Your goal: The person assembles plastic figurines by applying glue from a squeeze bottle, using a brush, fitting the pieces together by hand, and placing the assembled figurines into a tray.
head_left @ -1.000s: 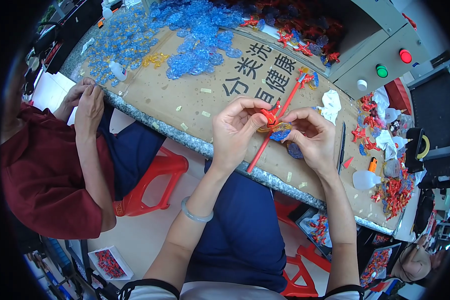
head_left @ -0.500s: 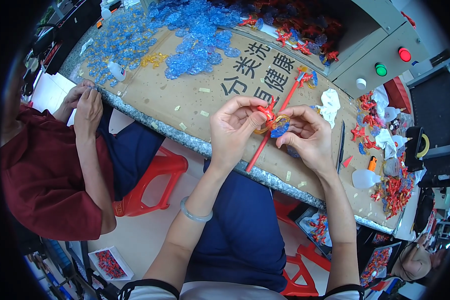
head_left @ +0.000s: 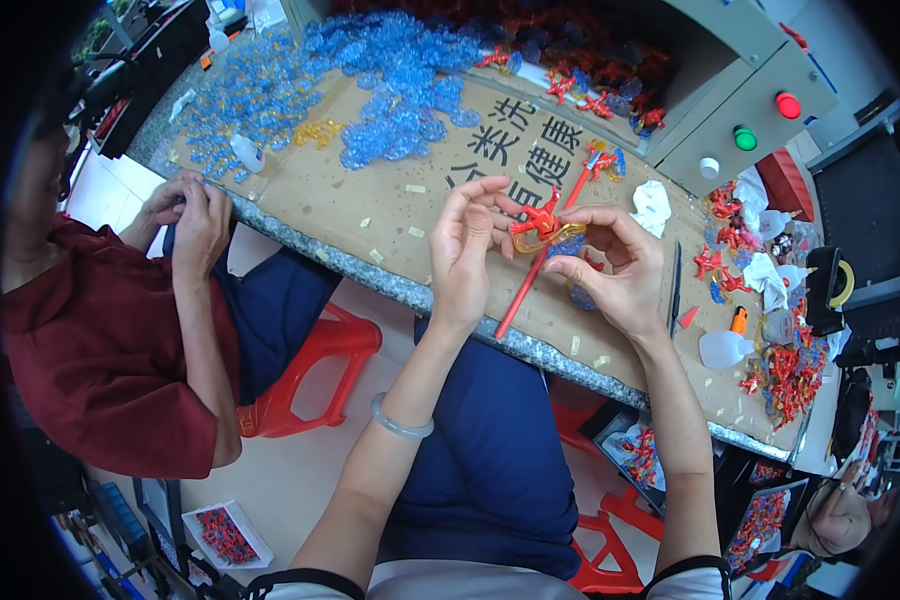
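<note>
Right hand (head_left: 625,268): my thumb and index finger close to a narrow pinch, holding the red figurine (head_left: 538,216) by the translucent blue-and-amber piece (head_left: 567,243) at its lower side.
Left hand (head_left: 460,250): my fingers stand wide, thumb parted from index, just beside the figurine's left limbs; whether a fingertip touches it I cannot tell.
Figurine's place: between my two hands, in front of the red rod (head_left: 519,299), limbs spread.
Rod: slanting across the cardboard sheet (head_left: 370,205), near end over the speckled stone edge (head_left: 370,272), far end beside a second figurine (head_left: 602,162).
Far left of the cardboard: a heap of translucent blue pieces (head_left: 395,130), a small cluster of amber pieces (head_left: 318,132) and a white dropper bottle (head_left: 247,152).
Right of my right hand: a crumpled white tissue (head_left: 651,208), a slim dark tool (head_left: 676,278), a small red triangle (head_left: 688,317), a white squeeze bottle (head_left: 725,349) and a pile of red figurines (head_left: 792,380).
Grey cabinet (head_left: 715,115): a red light (head_left: 788,105), a green one (head_left: 745,138) and a white knob (head_left: 709,168) on its face.
To my left: a co-worker in a maroon shirt (head_left: 120,390), hands together near the stone edge, sitting on a red stool (head_left: 320,375).
My left wrist: a pale bangle (head_left: 402,419).
Floor: a white box (head_left: 255,537) of small red and blue parts.
</note>
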A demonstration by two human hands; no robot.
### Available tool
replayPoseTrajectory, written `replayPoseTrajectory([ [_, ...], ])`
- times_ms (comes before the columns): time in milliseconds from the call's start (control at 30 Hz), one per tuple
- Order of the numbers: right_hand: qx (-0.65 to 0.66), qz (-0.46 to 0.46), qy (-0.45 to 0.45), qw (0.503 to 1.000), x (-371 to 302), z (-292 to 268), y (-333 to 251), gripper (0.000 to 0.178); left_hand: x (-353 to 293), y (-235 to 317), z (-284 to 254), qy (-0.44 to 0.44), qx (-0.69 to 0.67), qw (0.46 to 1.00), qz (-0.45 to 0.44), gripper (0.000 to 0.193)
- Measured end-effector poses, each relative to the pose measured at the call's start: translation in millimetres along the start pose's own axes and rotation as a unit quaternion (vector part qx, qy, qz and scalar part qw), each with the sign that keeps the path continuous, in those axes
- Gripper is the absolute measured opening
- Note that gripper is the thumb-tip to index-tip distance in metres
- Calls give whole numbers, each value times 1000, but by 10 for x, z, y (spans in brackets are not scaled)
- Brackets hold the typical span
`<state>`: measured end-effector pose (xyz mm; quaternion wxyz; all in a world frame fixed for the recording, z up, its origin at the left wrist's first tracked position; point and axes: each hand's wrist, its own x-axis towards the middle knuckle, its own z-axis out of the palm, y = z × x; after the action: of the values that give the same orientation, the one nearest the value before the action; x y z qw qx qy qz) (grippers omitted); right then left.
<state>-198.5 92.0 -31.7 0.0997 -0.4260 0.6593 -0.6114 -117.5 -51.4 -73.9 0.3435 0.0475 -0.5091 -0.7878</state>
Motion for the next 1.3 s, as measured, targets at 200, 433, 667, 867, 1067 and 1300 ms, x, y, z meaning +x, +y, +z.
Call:
replayPoseTrajectory([
  [200,-18,-64,24,998,-55,19,-358,39,-18,-112,-39,-11,13,1000,-11,38],
  [433,97,24,37,994,-1086,94,-888,40,103,-230,-286,-22,14,999,-23,44],
  [667,145,344,420,827,-3193,-142,-832,29,-70,814,-371,-59,1,983,172,37],
  [867,-158,232,681,677,-5114,-1784,-1323,24,-702,1701,216,-228,255,804,487,45],
  [1067,-492,358,657,444,-6001,-3269,-1536,60,-1010,1557,186,-270,179,860,395,44],
  [1300,-440,276,479,708,-4635,-2200,-696,30,-1178,1582,297,-291,130,892,321,43],
])
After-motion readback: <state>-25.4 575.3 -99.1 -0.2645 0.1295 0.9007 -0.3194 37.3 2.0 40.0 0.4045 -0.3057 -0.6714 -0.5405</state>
